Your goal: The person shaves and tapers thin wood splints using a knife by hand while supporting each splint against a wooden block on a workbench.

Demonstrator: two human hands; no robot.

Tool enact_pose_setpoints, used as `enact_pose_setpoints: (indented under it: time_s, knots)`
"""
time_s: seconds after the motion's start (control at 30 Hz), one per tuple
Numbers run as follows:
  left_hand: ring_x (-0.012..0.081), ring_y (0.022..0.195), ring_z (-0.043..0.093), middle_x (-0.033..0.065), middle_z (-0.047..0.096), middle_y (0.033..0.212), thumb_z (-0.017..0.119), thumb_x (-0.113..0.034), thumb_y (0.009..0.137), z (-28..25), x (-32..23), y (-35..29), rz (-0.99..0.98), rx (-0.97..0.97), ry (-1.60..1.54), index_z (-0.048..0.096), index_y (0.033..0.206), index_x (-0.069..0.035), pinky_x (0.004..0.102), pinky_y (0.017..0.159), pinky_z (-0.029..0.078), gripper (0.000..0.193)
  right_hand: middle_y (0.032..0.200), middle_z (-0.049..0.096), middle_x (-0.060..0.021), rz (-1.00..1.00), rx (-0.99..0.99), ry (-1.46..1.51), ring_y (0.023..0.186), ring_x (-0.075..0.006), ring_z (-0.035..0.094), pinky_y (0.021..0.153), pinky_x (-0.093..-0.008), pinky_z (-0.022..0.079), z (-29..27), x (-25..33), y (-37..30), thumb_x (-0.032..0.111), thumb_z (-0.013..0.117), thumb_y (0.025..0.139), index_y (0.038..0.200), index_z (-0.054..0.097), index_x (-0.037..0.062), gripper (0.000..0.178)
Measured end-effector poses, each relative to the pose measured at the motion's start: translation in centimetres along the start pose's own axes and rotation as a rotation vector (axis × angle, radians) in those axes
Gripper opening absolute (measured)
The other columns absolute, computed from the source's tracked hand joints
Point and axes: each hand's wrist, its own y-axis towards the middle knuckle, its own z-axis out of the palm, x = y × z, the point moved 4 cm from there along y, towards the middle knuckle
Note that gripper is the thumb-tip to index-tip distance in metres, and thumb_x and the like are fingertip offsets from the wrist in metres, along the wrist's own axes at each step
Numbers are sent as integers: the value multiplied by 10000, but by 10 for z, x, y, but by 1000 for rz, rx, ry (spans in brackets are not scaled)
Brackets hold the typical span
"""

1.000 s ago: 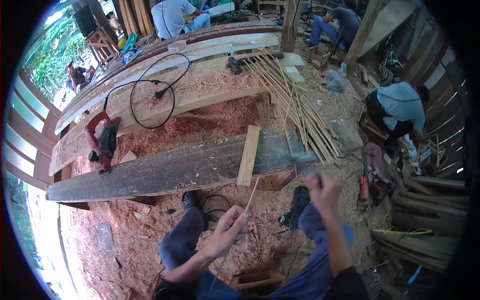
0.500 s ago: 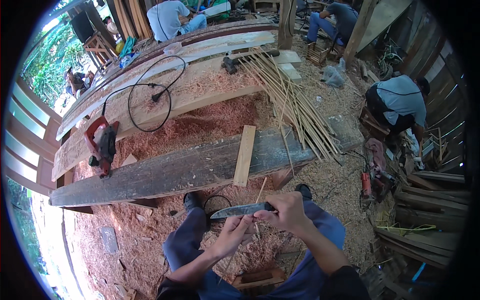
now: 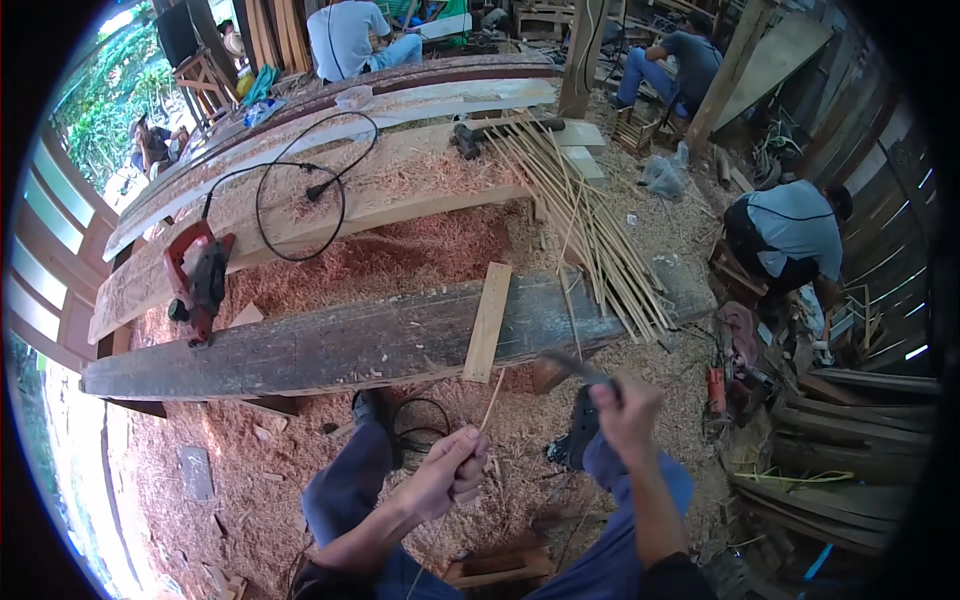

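Stick (image 3: 494, 398), knife (image 3: 582, 370) — separate hands (image 3: 452, 470), marked grey plate (image 3: 197, 474)

In front of me a long, dark, weathered wooden plank (image 3: 300, 350) carries a short, pale, flat wooden strip (image 3: 488, 322) laid crosswise. A loose bundle of thin straw-coloured sticks (image 3: 600, 230) slants over its right part. On the thick, pale wooden board (image 3: 430, 208) behind lie curly pinkish shavings (image 3: 425, 172), a looped black cable (image 3: 314, 192) and a dark-headed hammer (image 3: 466, 142). A flat grey rectangular plate (image 3: 197, 474) rests on the shaving-strewn floor (image 3: 250, 520).
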Motion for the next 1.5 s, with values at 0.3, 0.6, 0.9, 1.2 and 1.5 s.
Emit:
enact_pose_setpoints:
  time_s: [0.3,0.6,0.9,1.2,1.5]
  knots:
    - [45,500,271,-65,318,666,368,-353,1122,11,2,12,107,-60,205,454,919,-121,239,438,241,320,499,485,-69,-169,252,294,421,-259,533,424,-378,384,45,78,3,611,646,911,617,543,85,612]
    - [36,466,265,-68,308,627,373,-353,1120,17,-10,-1,174,-202,301,423,887,-116,230,425,239,336,503,510,-57,-168,188,103,427,-224,538,416,-366,386,48,53,9,629,648,895,627,550,93,608]
    - [38,500,243,-71,268,647,378,-335,1122,-4,-11,-9,130,-97,209,448,917,-100,234,451,223,320,498,474,-62,-80,169,147,406,-224,500,417,-374,364,23,44,3,603,638,927,624,549,85,607]
    - [30,510,254,-84,301,662,421,-267,1116,17,4,4,175,-31,212,519,1046,-49,230,456,230,249,505,479,-77,-129,285,337,445,-277,551,437,-393,393,36,85,4,624,659,889,626,567,73,618]
    - [21,493,261,-80,303,648,430,-277,1113,16,-6,-11,184,-145,173,500,1023,-64,231,441,212,241,474,466,-28,-18,67,-24,392,-200,482,400,-354,354,14,18,14,637,629,908,585,530,111,626]
